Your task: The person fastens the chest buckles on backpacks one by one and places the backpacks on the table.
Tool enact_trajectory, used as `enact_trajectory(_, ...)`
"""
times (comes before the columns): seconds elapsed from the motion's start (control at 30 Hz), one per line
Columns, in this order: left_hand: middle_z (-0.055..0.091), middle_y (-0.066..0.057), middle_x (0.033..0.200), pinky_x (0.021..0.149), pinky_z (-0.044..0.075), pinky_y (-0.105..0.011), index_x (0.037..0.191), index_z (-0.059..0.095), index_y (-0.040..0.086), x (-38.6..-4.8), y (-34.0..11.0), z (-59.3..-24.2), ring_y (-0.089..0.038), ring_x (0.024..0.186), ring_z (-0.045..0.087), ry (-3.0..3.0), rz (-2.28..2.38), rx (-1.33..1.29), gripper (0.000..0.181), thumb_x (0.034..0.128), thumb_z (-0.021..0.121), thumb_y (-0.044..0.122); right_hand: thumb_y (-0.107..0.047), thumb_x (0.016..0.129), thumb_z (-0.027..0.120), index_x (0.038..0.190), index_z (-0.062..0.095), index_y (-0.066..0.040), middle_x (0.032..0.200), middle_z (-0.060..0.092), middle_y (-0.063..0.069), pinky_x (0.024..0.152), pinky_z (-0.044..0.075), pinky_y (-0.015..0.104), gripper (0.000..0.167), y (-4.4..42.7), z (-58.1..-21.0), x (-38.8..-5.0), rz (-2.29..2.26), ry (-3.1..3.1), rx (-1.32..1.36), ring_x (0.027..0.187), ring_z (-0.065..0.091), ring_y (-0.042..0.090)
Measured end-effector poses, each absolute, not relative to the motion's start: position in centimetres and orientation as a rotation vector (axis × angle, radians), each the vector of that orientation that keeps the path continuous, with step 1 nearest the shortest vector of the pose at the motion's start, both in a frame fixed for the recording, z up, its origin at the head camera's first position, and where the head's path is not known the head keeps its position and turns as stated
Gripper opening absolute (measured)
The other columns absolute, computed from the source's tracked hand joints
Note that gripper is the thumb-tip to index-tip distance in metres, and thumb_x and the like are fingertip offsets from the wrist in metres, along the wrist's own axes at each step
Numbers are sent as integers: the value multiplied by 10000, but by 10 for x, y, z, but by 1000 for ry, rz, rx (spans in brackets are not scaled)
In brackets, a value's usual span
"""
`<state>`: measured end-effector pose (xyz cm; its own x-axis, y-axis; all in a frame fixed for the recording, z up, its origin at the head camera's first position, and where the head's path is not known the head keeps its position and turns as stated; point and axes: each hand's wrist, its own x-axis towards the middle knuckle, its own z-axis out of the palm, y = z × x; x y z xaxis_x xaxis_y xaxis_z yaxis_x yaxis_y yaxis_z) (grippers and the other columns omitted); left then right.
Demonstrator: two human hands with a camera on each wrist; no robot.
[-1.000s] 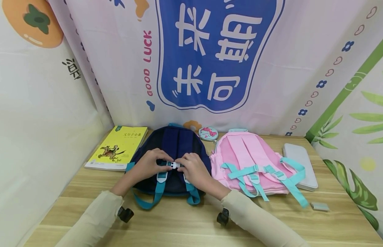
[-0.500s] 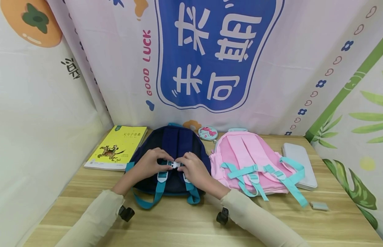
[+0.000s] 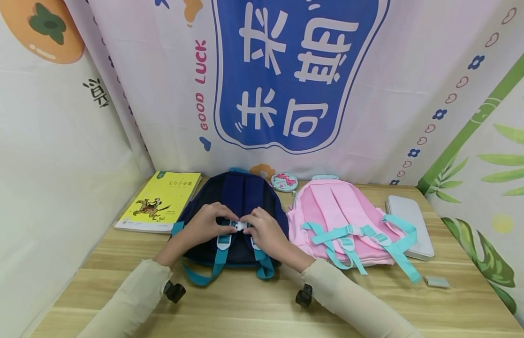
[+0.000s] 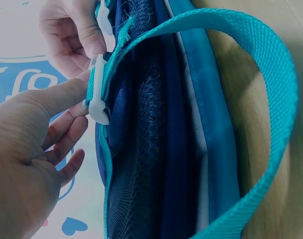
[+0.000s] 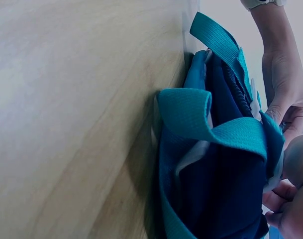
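A navy backpack with teal straps lies with its shoulder straps facing up. Across those straps sits a small white buckle, in the head view between the two hands. The left hand pinches its left end between thumb and fingers; the right hand pinches the other end. Fingertips cover part of the buckle, so how its halves fit cannot be told. In the left wrist view, a white strap adjuster on teal webbing is beside the left hand. A loose teal strap loops out in the right wrist view.
A pink backpack with mint straps lies right of the navy one. Further right are a white case and a small grey block. A yellow book lies left; a round pouch stands behind, near the curtain.
The left hand has shifted very slightly right, along with the strap adjuster below it. Both hands keep their pinch at the buckle; the right hand looks nearly still.
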<state>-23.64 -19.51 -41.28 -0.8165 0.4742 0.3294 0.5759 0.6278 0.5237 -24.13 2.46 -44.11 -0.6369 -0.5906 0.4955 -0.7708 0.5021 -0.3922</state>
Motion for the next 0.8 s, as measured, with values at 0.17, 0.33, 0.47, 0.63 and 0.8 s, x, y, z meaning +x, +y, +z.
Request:
enact_trajectory(0.17,781,-4,975,786,544,-378,997,816,124,-237,-195,-412,-180,920,627,-2687,-959,-875,196,808,865,141,-47,932,718,1135,735,-50,894,627,75,1179,392,459,204,25,-440,-241,856,-2456,1141,900,599,202)
enact_trajectory(0.33,782,-2,965,785,544,-378,989,818,122,-237,-195,-412,-178,918,628,-2684,-971,-879,192,804,867,138,-48,929,721,1127,736,-46,897,630,82,1170,402,462,199,24,-440,-240,859,-2451,1141,902,601,207)
enact_trajectory(0.47,784,-7,962,792,546,-381,988,818,115,-237,-194,-411,-183,922,632,-2682,-999,-879,190,804,865,132,-54,930,722,1120,738,-42,909,640,80,1174,398,453,191,23,-441,-240,871,-2457,1133,917,609,208)
enact_trajectory(0.63,786,-14,961,799,548,-384,988,818,106,-237,-193,-411,-191,925,645,-2682,-1021,-887,189,805,862,123,-59,934,721,1109,735,-26,928,654,69,1180,386,476,178,22,-440,-239,881,-2464,1130,941,625,213)
enact_trajectory(0.8,786,-13,955,797,550,-383,984,817,105,-237,-193,-411,-190,923,646,-2682,-998,-895,187,803,864,118,-72,939,719,1114,734,-31,936,657,63,1186,379,467,180,21,-439,-239,857,-2488,1119,949,628,207)
